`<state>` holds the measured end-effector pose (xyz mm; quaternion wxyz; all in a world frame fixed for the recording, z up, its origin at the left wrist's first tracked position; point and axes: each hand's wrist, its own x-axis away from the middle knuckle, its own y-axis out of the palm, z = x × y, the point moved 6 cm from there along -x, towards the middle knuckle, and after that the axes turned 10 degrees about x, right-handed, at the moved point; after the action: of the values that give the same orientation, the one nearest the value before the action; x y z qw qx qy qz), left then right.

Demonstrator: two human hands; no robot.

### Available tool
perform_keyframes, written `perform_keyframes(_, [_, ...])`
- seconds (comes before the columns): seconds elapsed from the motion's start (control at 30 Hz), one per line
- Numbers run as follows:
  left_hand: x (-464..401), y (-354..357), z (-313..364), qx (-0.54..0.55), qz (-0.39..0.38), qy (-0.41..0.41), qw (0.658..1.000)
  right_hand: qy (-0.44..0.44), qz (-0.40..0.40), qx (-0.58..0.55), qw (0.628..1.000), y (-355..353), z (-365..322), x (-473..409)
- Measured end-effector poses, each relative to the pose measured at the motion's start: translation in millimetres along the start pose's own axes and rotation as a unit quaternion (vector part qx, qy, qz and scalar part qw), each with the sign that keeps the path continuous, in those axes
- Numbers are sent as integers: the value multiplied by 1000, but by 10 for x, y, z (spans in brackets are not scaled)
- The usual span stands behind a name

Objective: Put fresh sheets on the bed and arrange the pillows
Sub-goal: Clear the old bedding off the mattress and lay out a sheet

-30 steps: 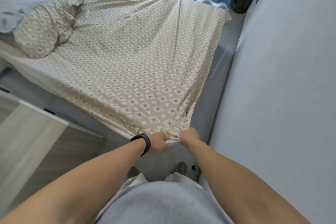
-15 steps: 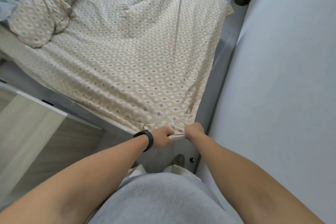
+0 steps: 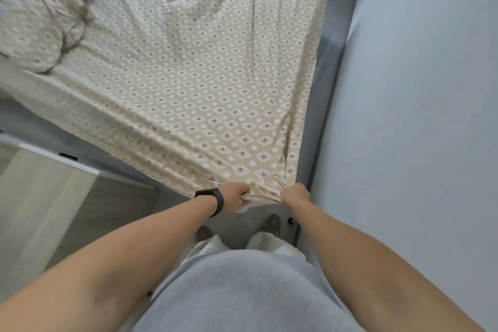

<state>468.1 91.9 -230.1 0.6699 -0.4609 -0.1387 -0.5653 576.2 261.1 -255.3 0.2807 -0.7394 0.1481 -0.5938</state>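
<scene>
Beside pale wall [image 3: 417,116]: left hand [image 3: 237,197] and right hand [image 3: 295,194], fingers curled, gripping patterned sheet [image 3: 202,89] corner at bed's foot.

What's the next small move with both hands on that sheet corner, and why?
Probably pull the corner down and tuck it under the mattress. Both the left hand and right hand grip the patterned sheet bunched at the near corner, its hem untucked.

Narrow gap between bed [image 3: 327,67] and wall [image 3: 417,116] on right; wooden floor [image 3: 40,210] open on left; pillow [image 3: 35,32] blocks far-left sheet [image 3: 188,89].
</scene>
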Motion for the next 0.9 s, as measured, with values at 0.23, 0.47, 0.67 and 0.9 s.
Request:
perform_keyframes(0.23, [-57, 185, 124, 53, -50, -13, 997, 19, 7, -6, 1000, -18, 260, -78])
perform_keyframes(0.47, [-50, 347, 118, 57, -84, -35, 994, 25, 6, -14, 1000, 125, 452, -86])
perform_keyframes(0.67, [-103, 142, 51, 73, -54, -40, 995, 14, 14, -48, 999, 67, 323, -63])
perform_keyframes(0.9, [-100, -22, -44, 101, -62, -63, 991, -3, 31, -83, 996, -8, 65, -169])
